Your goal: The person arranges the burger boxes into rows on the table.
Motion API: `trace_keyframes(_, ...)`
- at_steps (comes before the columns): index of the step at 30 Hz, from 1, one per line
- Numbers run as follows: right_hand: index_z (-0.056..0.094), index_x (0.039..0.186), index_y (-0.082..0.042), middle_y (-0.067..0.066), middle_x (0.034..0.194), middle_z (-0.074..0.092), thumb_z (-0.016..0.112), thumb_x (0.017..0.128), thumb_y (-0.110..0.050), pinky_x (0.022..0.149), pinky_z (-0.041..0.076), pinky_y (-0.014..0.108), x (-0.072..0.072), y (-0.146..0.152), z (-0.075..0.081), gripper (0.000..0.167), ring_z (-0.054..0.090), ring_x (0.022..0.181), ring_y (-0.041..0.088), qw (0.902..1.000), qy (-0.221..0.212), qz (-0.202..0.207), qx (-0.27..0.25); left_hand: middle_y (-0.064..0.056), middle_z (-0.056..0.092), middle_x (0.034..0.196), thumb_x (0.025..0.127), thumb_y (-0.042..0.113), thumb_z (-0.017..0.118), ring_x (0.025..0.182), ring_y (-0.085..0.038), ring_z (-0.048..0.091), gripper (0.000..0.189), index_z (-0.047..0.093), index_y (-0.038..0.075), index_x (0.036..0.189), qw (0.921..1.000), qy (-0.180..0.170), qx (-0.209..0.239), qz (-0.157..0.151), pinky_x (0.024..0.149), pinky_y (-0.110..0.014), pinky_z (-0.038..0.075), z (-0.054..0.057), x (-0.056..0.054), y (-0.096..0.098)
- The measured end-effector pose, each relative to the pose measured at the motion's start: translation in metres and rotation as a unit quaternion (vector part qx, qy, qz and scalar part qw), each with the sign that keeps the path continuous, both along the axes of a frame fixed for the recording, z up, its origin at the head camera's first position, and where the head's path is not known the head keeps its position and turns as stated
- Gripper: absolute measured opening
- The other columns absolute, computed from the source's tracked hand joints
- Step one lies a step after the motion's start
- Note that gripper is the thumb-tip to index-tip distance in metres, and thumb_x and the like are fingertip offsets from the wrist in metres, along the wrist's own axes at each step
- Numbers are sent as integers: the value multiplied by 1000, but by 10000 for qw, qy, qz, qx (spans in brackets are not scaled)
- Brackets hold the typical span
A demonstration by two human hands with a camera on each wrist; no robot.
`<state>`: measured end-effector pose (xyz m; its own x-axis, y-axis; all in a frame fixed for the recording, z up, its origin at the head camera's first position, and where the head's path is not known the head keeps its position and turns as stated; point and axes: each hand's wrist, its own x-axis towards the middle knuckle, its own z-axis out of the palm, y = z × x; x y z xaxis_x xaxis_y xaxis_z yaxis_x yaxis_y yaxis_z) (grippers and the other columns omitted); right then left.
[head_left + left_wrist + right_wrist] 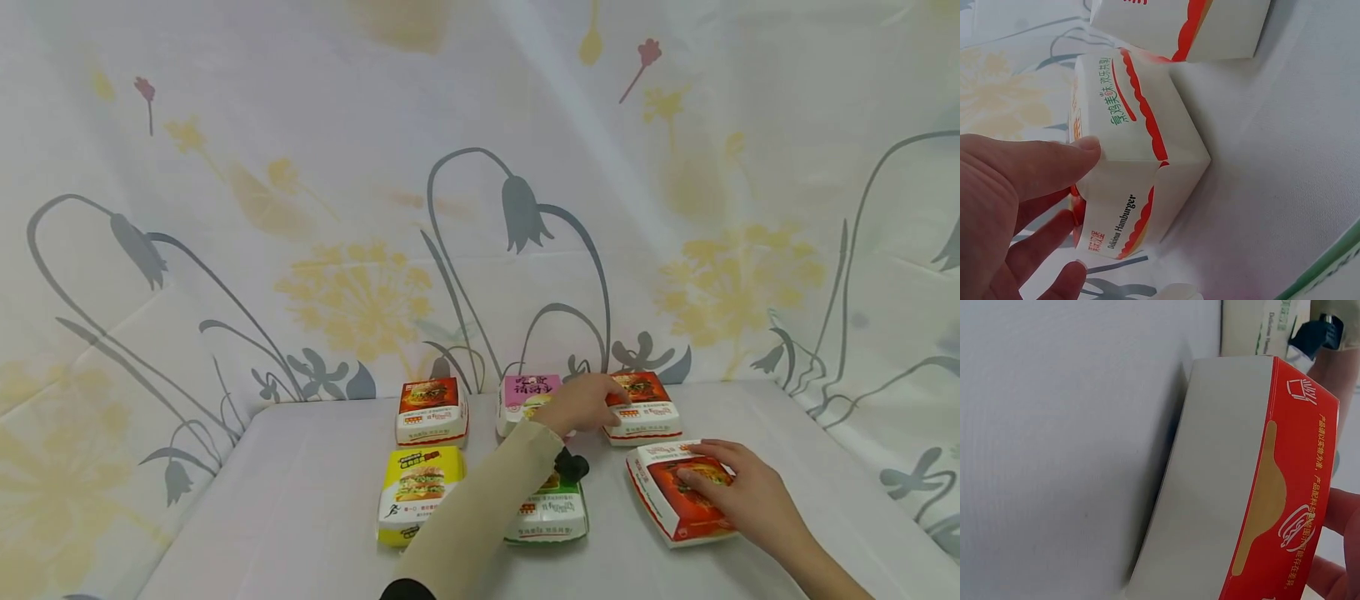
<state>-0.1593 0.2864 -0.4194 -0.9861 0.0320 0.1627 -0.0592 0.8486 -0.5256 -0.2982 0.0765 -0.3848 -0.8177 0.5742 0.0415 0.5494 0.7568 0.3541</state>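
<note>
My left hand (583, 404) reaches across to the back right red-and-white hamburger box (651, 427). In the left wrist view, its thumb (1088, 149) presses a white side while bent fingers touch the red upper edge, pinching the box near a corner. My right hand (750, 492) rests on another red-and-white hamburger box (675, 521), nearer and turned at an angle. The thumb and forefinger lie spread and fairly straight over its top. In the right wrist view, that box's white side and red flap (1291, 481) show, with fingertips at its top edge.
A red-topped box (431, 427) and a pink-topped box (517, 392) stand in the back row. A yellow-topped box (420, 483) and a green-edged box (555, 523) stand in front, partly behind my left sleeve (480, 508). A patterned cloth (360, 192) hangs behind the white table (285, 492).
</note>
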Motion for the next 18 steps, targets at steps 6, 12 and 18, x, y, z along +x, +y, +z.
trace_keyframes(6, 63, 128, 1, 32, 132, 52, 69, 87, -57, 92, 40, 70, 1, -7, 0, 71, 46, 121, 52, 10000, 31, -6, -51, 15, 62, 126, 87, 26, 79, 111, -6, 54, 32, 73, 31, 119, 10000, -38, 28, 10, 97, -27, 45, 0, 0, -1)
trace_keyframes(12, 61, 129, 2, 34, 132, 51, 68, 87, -57, 92, 41, 70, 1, -11, 3, 73, 45, 121, 53, 9999, -108, -71, -69, 14, 62, 127, 88, 25, 77, 103, -7, 53, 30, 73, 32, 117, 9999, -144, 70, 60, 88, -25, 46, 3, 0, 0)
trace_keyframes(18, 60, 130, 3, 34, 133, 50, 68, 87, -59, 92, 41, 70, 1, -11, 4, 75, 45, 121, 54, 9998, -160, -127, -35, 13, 60, 132, 89, 29, 76, 113, -7, 53, 29, 72, 33, 118, 9999, -116, 75, 31, 94, -28, 46, 6, 2, 0)
